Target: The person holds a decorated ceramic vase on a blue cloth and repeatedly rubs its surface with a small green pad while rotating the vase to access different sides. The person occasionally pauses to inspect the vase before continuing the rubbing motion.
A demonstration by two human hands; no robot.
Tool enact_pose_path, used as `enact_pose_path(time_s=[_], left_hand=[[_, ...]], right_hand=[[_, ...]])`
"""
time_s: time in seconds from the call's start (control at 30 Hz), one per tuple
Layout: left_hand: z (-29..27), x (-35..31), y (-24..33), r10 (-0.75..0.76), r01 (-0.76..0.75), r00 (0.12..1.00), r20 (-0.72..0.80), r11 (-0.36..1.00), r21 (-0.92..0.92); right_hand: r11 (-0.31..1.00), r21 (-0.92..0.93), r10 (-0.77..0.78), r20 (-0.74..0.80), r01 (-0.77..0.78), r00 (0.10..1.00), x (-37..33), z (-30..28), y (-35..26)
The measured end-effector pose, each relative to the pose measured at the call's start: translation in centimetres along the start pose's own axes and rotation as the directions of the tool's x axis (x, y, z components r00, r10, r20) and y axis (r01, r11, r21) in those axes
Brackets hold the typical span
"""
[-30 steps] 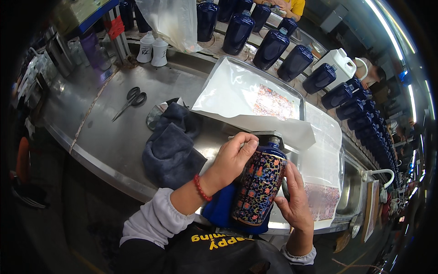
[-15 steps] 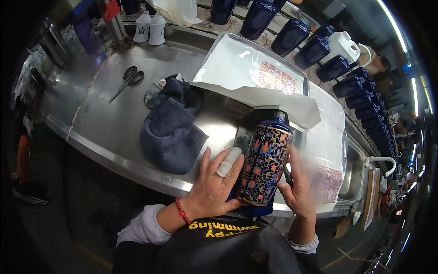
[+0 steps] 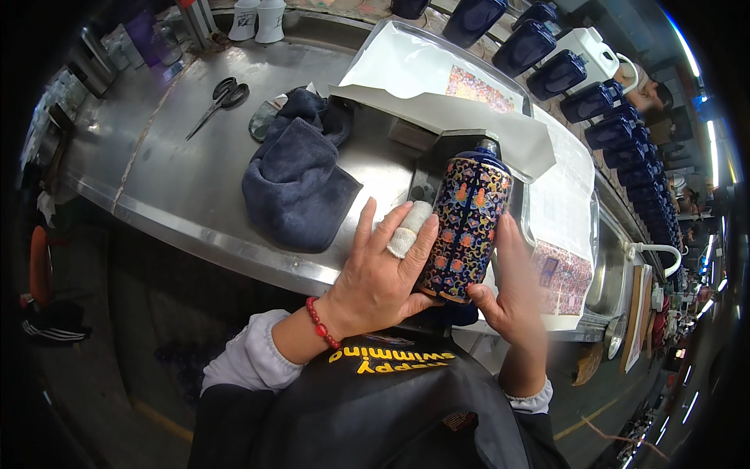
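Note:
Between my two hands a dark blue bottle (image 3: pixel 469 223) leans with its neck pointing away from me. A multicoloured floral pattern covers its body, while its shoulder is plain glossy blue. My left hand (image 3: pixel 383 262) lies along the bottle's left side, thumb at the base; one finger wears a whitish wrap. Against the right side rests my right hand (image 3: pixel 512 289), its thumb by the lower edge and its outer fingers blurred. Behind the bottle is a dark angular support (image 3: pixel 445 148), partly hidden. A crumpled blue-grey cloth (image 3: pixel 293 184) lies left of my left hand.
Black scissors (image 3: pixel 223 102) lie on the metal worktop (image 3: pixel 187 168). A tray (image 3: pixel 406 62) holds white sheeting and a patterned sheet (image 3: pixel 478 87). Another patterned sheet (image 3: pixel 562 277) lies at right, near a sink (image 3: pixel 608 285). Several plain blue bottles (image 3: pixel 558 74) line the far side.
The whole view has shifted, so the worktop sits higher in the picture. The bottle has turned slightly, and my right thumb has come in against its lower edge.

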State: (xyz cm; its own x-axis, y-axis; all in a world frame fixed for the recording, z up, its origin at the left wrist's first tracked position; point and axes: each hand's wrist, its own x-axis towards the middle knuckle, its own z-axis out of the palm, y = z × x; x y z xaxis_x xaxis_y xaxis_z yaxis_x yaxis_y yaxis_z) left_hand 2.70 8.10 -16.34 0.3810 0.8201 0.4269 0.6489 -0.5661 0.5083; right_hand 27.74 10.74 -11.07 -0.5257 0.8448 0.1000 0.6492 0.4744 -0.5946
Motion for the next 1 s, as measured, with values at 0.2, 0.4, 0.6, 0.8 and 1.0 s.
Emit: enact_pose_path(time_s=[0.2, 0.4, 0.6, 0.8, 1.0], left_hand=[[0.7, 0.2, 0.5, -0.107, 0.094, 0.994, -0.022, 0.943, -0.319], [1.2, 0.9, 1.6, -0.181, 0.159, 0.983, -0.036, 0.930, -0.331], [0.8, 0.8, 1.3, -0.182, 0.185, 0.982, 0.041, 0.913, -0.364], [0.9, -0.8, 1.0, -0.146, 0.151, 0.988, 0.042, 0.945, -0.291], [1.6, -3.7, 0.4, -0.017, 0.008, 0.998, -0.061, 0.989, -0.147]], right_hand=[[1.000, -0.020, 0.002, 0.020, -0.002, 1.000, -0.2, -0.2, -0.2], [0.999, 0.006, 0.043, 0.015, -0.043, 0.999, -0.1, -0.1, -1.0], [0.999, -0.031, 0.018, 0.048, -0.016, 0.999, 0.2, -1.1, -0.9], [0.992, -0.120, 0.036, 0.035, -0.032, 0.999, 0.7, -1.3, 0.5], [0.999, 0.009, 0.047, 0.032, -0.047, 0.998, 0.5, -0.5, 1.2]])
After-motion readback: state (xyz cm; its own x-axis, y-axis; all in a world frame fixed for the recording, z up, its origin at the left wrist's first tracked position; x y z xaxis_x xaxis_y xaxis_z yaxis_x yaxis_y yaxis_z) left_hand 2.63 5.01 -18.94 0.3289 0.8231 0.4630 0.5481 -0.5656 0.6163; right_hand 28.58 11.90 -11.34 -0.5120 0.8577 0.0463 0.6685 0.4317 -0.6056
